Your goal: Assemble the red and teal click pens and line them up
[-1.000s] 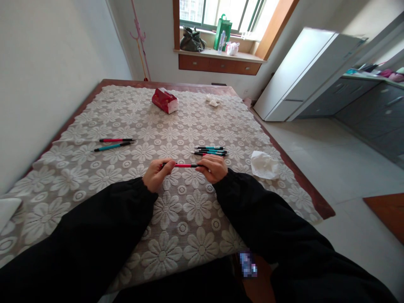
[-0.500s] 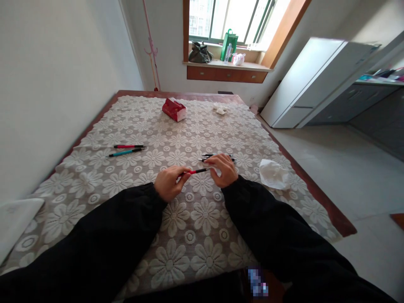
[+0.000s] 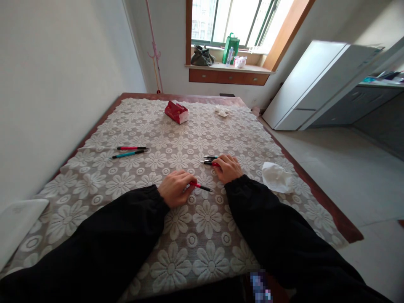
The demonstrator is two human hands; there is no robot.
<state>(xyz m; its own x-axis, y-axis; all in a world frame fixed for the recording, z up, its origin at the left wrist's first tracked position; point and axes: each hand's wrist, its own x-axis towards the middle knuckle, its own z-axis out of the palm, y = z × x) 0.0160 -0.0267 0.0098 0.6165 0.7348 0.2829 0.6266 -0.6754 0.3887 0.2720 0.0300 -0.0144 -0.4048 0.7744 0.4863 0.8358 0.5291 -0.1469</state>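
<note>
My left hand (image 3: 176,188) is closed on a red and black pen (image 3: 201,186), its metal tip pointing right, low over the tablecloth. My right hand (image 3: 228,168) reaches to a small group of pens, its fingers curled down on a black pen with a red part (image 3: 208,163). Behind that one lies another pen with a dark tip (image 3: 209,157); the far ends of this group are hidden under my right hand. Apart from these, on the left of the table, a red and black pen (image 3: 131,148) and a teal and black pen (image 3: 128,154) lie side by side.
A lace tablecloth (image 3: 207,219) covers the wooden table. A red tissue pack (image 3: 176,112) sits toward the back, with crumpled white bits (image 3: 222,112) to its right. A crumpled white tissue (image 3: 277,177) lies right of my right hand. A white flat object (image 3: 22,223) is at the left edge.
My left hand has lowered toward me with its pen, which now tilts down to the right. My right hand has left that pen's tip and closed at the pen group.
</note>
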